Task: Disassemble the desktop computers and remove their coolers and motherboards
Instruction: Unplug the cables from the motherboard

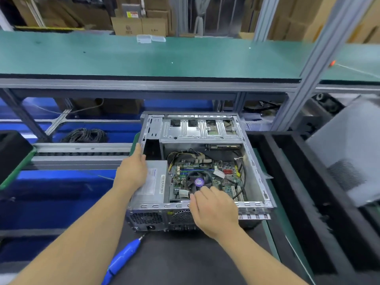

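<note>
Open grey sheet-metal desktop case (255, 161) lies on its side on the dark-matted counter (185, 260), side panel off, right in front of you. Inside it: green motherboard (226, 177) flat on the case floor, round black cooler fan with purple hub sticker (199, 182) on top of it, silver boxy power supply (153, 185) at the left.

Handling, judged: the case looks heavy and stiff, edges likely sharp, so hold it by the folded rims. The cooler looks rigid, so take it by its frame, not the blades. The board looks thin and fragile, so lift it by its edges only after screws and the yellow-black cable bundle (185, 156) are off.

Your left hand (131, 171) lies on the power supply's left top, fingers straight and reaching up to the case wall, gripping nothing. Your right hand (213, 210) hangs over the near rim, palm down, fingers loosely bent toward the cooler; whether the tips touch it you cannot tell. It holds nothing.

Blue-handled electric screwdriver (123, 256) lies on the counter near the case's rear panel, untouched.
</note>
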The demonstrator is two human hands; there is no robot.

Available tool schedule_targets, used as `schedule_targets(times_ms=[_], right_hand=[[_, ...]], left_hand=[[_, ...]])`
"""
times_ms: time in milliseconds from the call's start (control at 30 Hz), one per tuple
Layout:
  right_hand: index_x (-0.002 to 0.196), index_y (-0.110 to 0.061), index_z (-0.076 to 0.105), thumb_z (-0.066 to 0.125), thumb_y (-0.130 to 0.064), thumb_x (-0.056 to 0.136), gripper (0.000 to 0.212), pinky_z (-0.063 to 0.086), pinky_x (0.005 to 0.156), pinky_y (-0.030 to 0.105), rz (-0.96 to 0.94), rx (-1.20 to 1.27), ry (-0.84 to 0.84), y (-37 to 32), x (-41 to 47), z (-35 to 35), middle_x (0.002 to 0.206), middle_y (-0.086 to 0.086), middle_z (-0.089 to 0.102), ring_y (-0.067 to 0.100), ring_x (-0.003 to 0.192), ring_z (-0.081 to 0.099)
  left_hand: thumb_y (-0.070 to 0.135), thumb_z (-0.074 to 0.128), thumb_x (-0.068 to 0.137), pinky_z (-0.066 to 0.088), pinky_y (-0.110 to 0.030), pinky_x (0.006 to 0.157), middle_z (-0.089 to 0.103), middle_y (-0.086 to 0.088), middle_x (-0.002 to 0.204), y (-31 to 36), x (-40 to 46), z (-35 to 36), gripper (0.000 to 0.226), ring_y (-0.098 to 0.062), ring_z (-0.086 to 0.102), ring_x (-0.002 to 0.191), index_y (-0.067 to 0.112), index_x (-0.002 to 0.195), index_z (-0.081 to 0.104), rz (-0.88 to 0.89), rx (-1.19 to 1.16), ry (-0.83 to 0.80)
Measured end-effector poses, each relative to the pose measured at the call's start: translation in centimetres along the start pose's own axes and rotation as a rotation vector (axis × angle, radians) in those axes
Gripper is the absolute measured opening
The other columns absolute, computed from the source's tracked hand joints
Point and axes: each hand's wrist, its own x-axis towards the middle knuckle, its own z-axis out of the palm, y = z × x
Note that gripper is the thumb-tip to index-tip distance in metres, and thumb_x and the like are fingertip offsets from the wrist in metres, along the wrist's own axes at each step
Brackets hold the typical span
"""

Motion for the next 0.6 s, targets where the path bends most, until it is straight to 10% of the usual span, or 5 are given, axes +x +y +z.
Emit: schedule_targets(times_ms=[433, 600], right_hand=[[0.067, -0.014, 0.062, 0.043, -0.026, 0.096, 0.037, 0.044, 0.063, 0.038, -0.142, 0.069, -0.111, 5.9, 3.0, 1.0, 0.069, 0.003, 0.058, 0.027, 0.065, 0.053], [0.131, -0.025, 0.058, 0.051, -0.029, 0.090, 0.042, 0.024, 0.110, 0.055, 0.467, 0.112, 0.078, 4.2, 2.1, 0.3, 0.139, 0.007, 0.048, 0.028, 0.132, 0.041]], left_hand=[[0.024, 0.028, 0.104, 0.037, -0.041, 0.070, 0.060, -0.020, 0.117, 1.4, -4.1, 0.9, 0.046, -0.035, 0.048, 0.087, 0.019, 0.150, 0.027, -0.298, 0.002, 0.141], [0.031, 0.036, 0.101, 0.039, -0.048, 0.084, 0.040, -0.016, 0.149, 1.8, -1.6, -0.4, 0.056, -0.043, 0.052, 0.114, 0.017, 0.153, 0.019, -0.236, -0.161, 0.147]])
